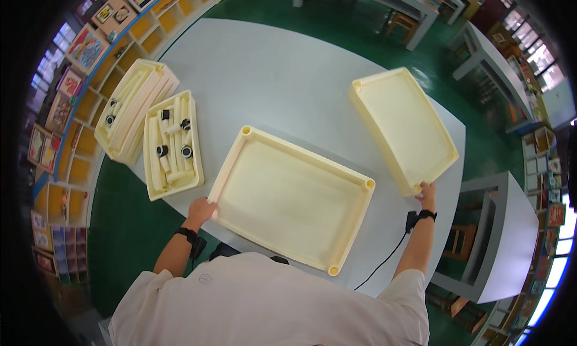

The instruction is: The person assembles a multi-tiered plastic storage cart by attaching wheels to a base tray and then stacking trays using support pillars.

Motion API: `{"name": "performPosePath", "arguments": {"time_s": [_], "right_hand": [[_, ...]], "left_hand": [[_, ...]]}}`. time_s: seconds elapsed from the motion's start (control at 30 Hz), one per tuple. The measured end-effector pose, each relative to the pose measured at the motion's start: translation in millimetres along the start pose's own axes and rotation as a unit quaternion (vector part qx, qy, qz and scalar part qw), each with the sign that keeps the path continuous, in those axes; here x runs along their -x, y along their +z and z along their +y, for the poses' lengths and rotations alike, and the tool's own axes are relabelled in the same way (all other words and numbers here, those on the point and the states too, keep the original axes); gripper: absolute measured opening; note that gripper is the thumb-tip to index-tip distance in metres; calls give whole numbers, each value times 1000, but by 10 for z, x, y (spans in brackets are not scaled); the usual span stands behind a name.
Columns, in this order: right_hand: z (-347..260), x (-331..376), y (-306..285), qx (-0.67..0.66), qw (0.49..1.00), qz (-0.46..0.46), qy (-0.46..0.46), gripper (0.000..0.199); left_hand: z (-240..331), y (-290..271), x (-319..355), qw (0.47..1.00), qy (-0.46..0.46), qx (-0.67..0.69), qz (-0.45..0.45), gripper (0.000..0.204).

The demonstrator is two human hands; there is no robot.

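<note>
A shallow cream plastic tray (282, 195) with round sockets at its corners lies in front of me on the grey table. My left hand (202, 212) is closed on its near-left corner, the fingertips partly hidden by the rim. A second cream tray (409, 126) of the same kind rests at the right side of the table. My right hand (426, 195) grips its near corner, beside the socket there. Both trays have nothing in them.
On the left stands a cream bin (196, 165) holding pale tubes and black-and-white casters. Beside it are stacked cream bins (135, 123) with similar parts. The grey table (252, 69) has a curved far edge. A black cable (384, 262) runs from my right wrist; shelves (78, 147) line the left.
</note>
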State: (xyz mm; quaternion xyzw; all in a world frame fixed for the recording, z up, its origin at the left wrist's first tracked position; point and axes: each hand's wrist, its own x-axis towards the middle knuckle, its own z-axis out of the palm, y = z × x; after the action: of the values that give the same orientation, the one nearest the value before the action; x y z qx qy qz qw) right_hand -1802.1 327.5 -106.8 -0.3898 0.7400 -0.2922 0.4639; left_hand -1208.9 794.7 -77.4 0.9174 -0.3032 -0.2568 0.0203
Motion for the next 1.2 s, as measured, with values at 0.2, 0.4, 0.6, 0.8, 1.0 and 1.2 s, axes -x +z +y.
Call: {"name": "performPosePath", "arguments": {"time_s": [0.2, 0.4, 0.6, 0.8, 1.0, 1.2], "right_hand": [[-801, -401, 654, 4, 981, -174, -90, 43], [-915, -613, 993, -79, 949, -286, -108, 45], [-624, -144, 1050, -123, 958, -236, -104, 51], [487, 1071, 709, -102, 901, -422, -15, 48], [933, 2944, 819, -14, 950, -311, 10, 53], [1239, 3207, 1180, -157, 975, -154, -37, 47]], "left_hand": [[62, -65, 42, 995, -76, -3, -57, 49], [89, -76, -9, 995, -63, 49, -65, 49], [63, -62, -12, 991, -76, 66, -86, 50], [-8, -247, 35, 993, -29, 19, -113, 54], [-438, -864, -66, 966, 31, 196, 168, 26], [-1356, -885, -818, 939, 14, 266, 215, 29]]}}
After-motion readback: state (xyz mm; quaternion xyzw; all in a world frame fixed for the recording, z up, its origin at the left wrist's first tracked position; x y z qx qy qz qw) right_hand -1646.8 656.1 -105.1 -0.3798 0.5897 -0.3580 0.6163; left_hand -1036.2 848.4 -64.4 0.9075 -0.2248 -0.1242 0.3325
